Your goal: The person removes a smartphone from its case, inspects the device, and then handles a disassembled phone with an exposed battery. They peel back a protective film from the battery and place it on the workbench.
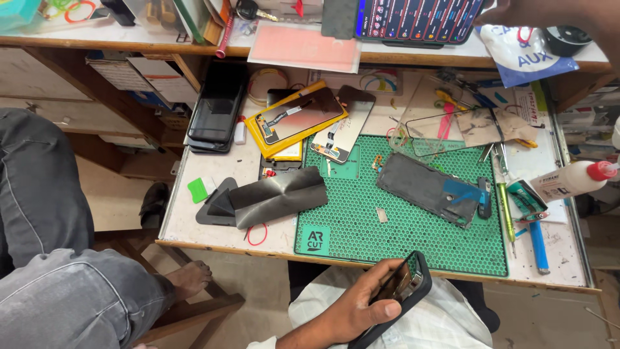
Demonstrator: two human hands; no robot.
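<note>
My left hand (358, 309) is low in front of the bench edge, shut on a phone in a black case (403, 292), thumb lying along its side. My right hand (558, 14) reaches over the upper shelf at the top right, above a white and blue packet (522, 57) and a black round object (567, 37); its fingers run out of view. On the green honeycomb mat (400, 240) lies an opened dark phone body (431, 189) with a blue patch.
A curled black sheet (279, 194), a yellow-framed screen (298, 116), stacked dark phones (216, 106), a glass panel (445, 132), a glue bottle (568, 181) and hand tools (507, 210) crowd the bench. Another person's grey-trousered legs (58, 258) and bare foot (188, 278) are at the left.
</note>
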